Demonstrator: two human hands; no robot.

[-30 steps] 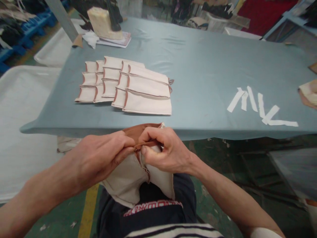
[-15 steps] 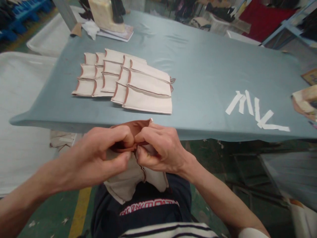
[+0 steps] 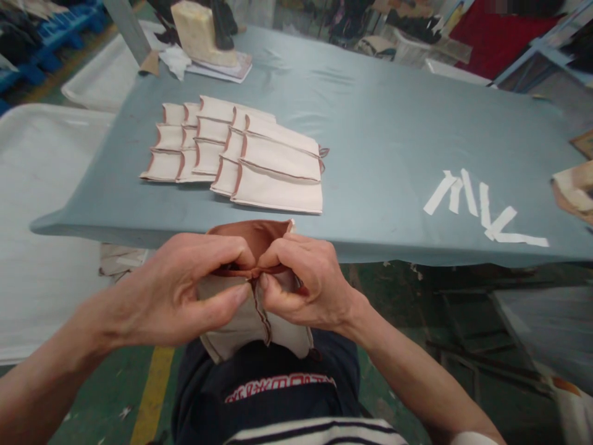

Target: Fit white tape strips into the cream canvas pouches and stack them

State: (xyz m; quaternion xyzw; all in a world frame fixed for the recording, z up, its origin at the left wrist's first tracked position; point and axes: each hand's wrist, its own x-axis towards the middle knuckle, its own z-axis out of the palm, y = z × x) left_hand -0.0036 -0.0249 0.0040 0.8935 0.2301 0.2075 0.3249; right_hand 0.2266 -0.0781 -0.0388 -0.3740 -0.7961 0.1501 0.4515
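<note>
Over my lap, just in front of the table edge, I hold a cream fabric pouch (image 3: pixel 231 327) with a brown lining and a seam down its middle. My left hand (image 3: pixel 185 290) pinches the brown rim of its opening from the left. Close beside it, my right hand (image 3: pixel 306 278) pinches the same rim at the seam, thumb and forefinger pressed together. The far side of the opening stands up behind my fingers and shows brown lining. The pinched bit of rim is partly hidden by my fingertips.
Several similar cream pouches (image 3: pixel 278 161) lie in overlapping rows on the blue-covered table (image 3: pixel 380 142). White strips (image 3: pixel 484 204) are scattered at the right. A yellowish block (image 3: pixel 197 34) stands at the back left. A white tub (image 3: pixel 46 247) is left of the table.
My hands stay on the pouch rim and have shifted slightly right. The pouch opening gapes a little wider, with more brown lining showing. The view has moved a little.
</note>
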